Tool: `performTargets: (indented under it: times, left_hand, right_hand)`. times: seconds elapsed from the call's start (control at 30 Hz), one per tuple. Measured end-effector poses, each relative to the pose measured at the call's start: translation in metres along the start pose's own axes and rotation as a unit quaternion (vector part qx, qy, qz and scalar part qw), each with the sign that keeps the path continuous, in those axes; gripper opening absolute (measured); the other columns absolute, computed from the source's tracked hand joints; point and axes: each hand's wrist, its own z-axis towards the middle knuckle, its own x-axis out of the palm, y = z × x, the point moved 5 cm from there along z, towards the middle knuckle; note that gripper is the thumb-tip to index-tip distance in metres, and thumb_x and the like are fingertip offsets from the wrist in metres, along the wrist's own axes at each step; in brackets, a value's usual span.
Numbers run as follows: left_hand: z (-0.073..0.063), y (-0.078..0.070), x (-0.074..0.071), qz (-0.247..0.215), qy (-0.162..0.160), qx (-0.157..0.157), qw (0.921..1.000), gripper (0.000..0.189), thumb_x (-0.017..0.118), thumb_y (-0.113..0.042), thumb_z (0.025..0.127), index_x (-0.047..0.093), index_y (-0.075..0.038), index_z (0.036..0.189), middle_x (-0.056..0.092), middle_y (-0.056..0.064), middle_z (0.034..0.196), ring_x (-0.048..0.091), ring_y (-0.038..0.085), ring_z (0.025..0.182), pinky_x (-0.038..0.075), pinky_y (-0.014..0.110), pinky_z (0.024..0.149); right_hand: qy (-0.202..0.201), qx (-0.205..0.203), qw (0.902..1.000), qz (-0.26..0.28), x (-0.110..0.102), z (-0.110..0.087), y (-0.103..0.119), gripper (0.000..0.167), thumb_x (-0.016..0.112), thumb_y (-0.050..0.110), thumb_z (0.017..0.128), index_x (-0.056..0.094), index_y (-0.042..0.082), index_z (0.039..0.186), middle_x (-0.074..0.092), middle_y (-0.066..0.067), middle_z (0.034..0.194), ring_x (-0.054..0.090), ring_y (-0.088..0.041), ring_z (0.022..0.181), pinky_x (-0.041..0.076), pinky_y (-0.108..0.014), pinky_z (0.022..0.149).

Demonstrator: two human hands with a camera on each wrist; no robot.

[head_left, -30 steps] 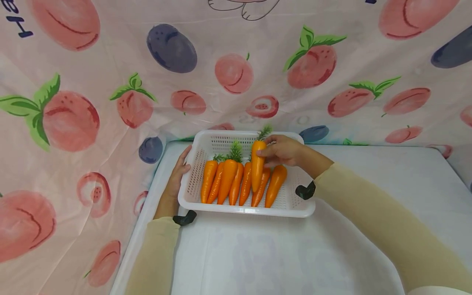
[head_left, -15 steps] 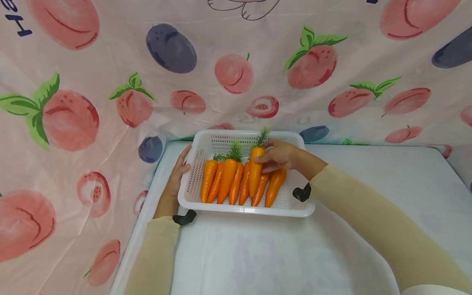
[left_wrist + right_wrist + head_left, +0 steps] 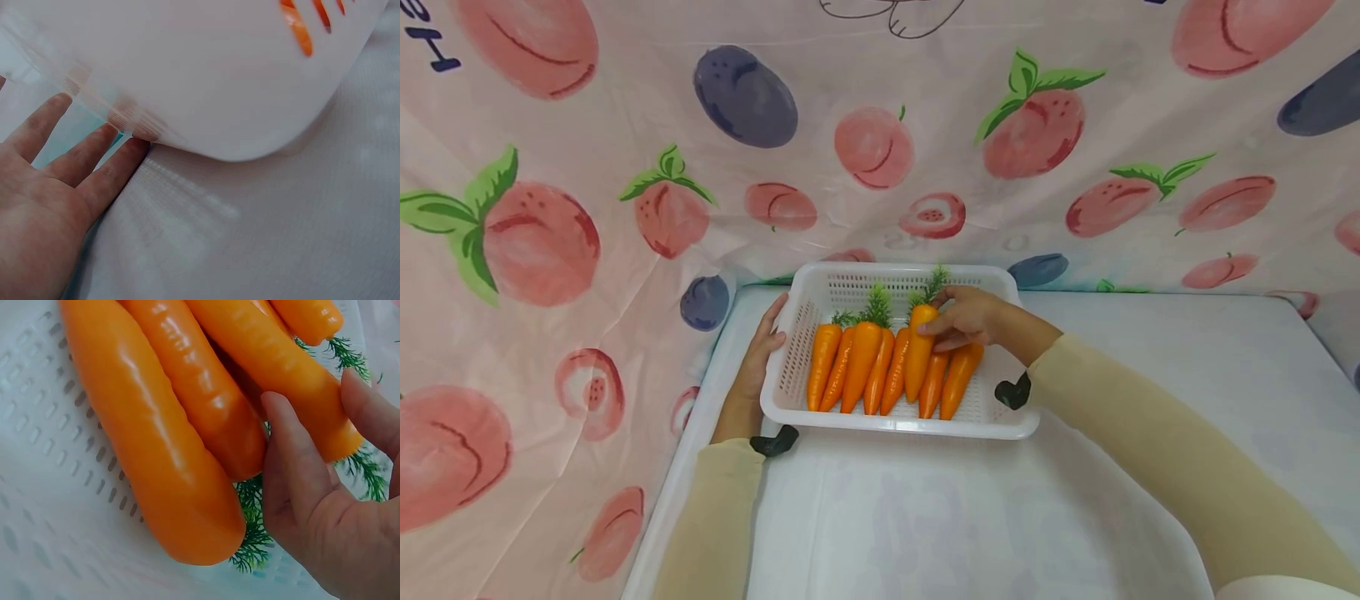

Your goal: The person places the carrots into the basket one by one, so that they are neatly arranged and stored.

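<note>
A white perforated plastic basket [image 3: 895, 425] holds a row of orange carrots with feathery green tops. Near the right end of this row, my right hand [image 3: 973, 317] pinches one carrot [image 3: 919, 358] by its thick top, thumb on one side and fingers on the other. Its tip points toward the basket's front. In the right wrist view, two neighbouring carrots [image 3: 156, 444] lie close beside my fingertips [image 3: 278, 406]. My left hand [image 3: 758, 362] rests along the basket's left side. Its fingers are straight and spread, tips against the outer wall [image 3: 219, 94] in the left wrist view.
The basket stands on a white-covered table [image 3: 962, 508], close to its back edge. Behind and to the left hangs a pink fruit-print cloth [image 3: 820, 75]. Black bands [image 3: 775, 440] sit at both wrists over beige sleeves.
My right hand has lowered the carrot into the row and slightly toward me. The neighbouring carrots have shifted apart around it. My left hand has stayed on the basket.
</note>
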Motion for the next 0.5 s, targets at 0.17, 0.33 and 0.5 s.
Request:
performTargets:
  times: [0.17,0.33,0.5]
  left_hand:
    - [-0.0001,-0.0007,0.0009,-0.004,0.004,0.005,1.0,0.07,0.041,-0.019,0.095,0.026,-0.037,0.161,0.03,0.001,0.167,0.037,0.029,0.147,0.048,0.038,0.111]
    - [0.0019,0.0013,-0.0006,-0.013,0.014,0.017,0.9997,0.069,0.04,-0.018,0.096,0.026,-0.036,0.161,0.03,0.003,0.167,0.04,0.025,0.143,0.049,0.033,0.109]
    - [0.0026,0.0021,-0.0014,-0.018,0.015,0.017,0.9996,0.068,0.04,-0.018,0.096,0.027,-0.036,0.161,0.032,0.005,0.166,0.044,0.023,0.138,0.05,0.032,0.107]
  right_hand:
    - [-0.004,0.013,0.9999,-0.002,-0.0031,0.0027,-0.0021,0.06,0.073,0.015,0.093,0.041,0.001,0.142,0.057,-0.019,0.134,0.066,-0.03,0.113,0.06,-0.039,0.091]
    - [-0.001,0.022,0.9997,-0.012,-0.0051,0.0011,-0.0024,0.058,0.072,0.016,0.095,0.043,0.0,0.142,0.058,-0.019,0.133,0.067,-0.029,0.111,0.06,-0.037,0.089]
    - [0.004,0.024,0.9996,-0.017,-0.007,0.0013,-0.0034,0.057,0.071,0.017,0.095,0.044,-0.001,0.142,0.06,-0.018,0.131,0.071,-0.025,0.101,0.06,-0.035,0.088]
